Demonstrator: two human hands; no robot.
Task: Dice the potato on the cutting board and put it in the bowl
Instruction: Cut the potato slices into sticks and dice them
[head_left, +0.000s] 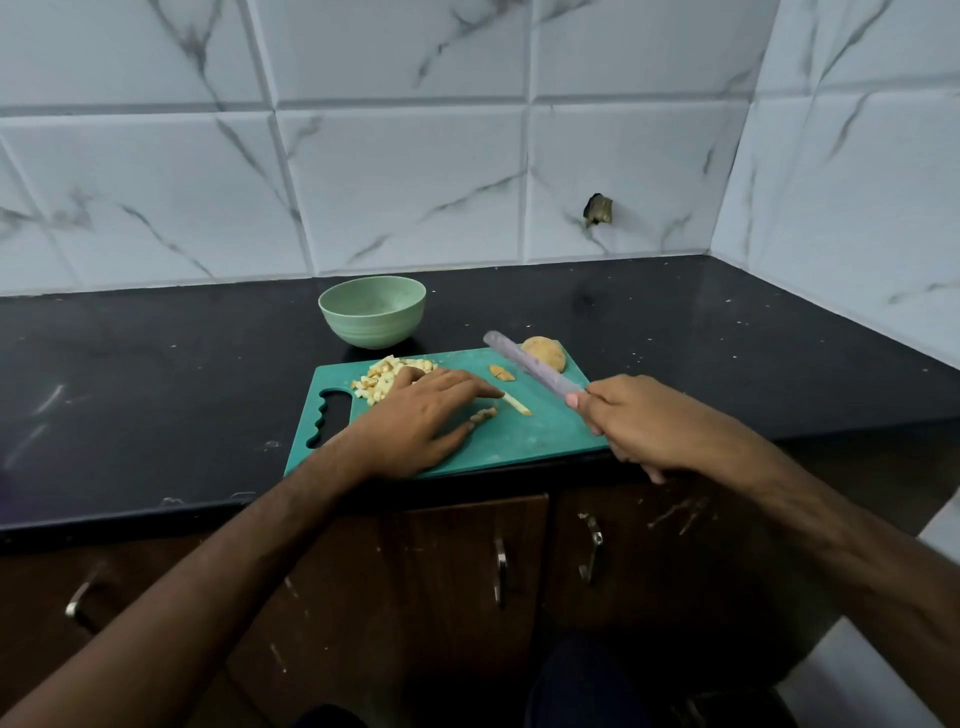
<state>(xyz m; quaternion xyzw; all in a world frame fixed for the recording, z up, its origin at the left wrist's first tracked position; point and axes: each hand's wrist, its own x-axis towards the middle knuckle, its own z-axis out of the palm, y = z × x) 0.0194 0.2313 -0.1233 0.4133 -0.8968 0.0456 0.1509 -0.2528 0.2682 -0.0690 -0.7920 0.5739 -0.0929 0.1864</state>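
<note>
A teal cutting board (545, 436) lies at the counter's front edge. A heap of diced potato (382, 378) sits at its far left. An uncut potato half (545, 352) rests at the far right corner, skin up. A small skin piece (502, 372), a pale potato stick (517, 404) and a small scrap (484, 414) lie mid-board. My left hand (423, 421) lies flat on the board with fingers straight, the fingertips touching the stick's end. My right hand (641, 423) grips a purple knife (530, 366), its blade raised and pointing toward the far left. The green bowl (372, 310) stands behind the board; its inside is mostly out of sight.
The black countertop (156, 374) stretches left and right of the board. White marble tiles form the back wall and the right side wall (857, 208). Brown cabinet doors with metal handles (500, 571) are below the counter edge.
</note>
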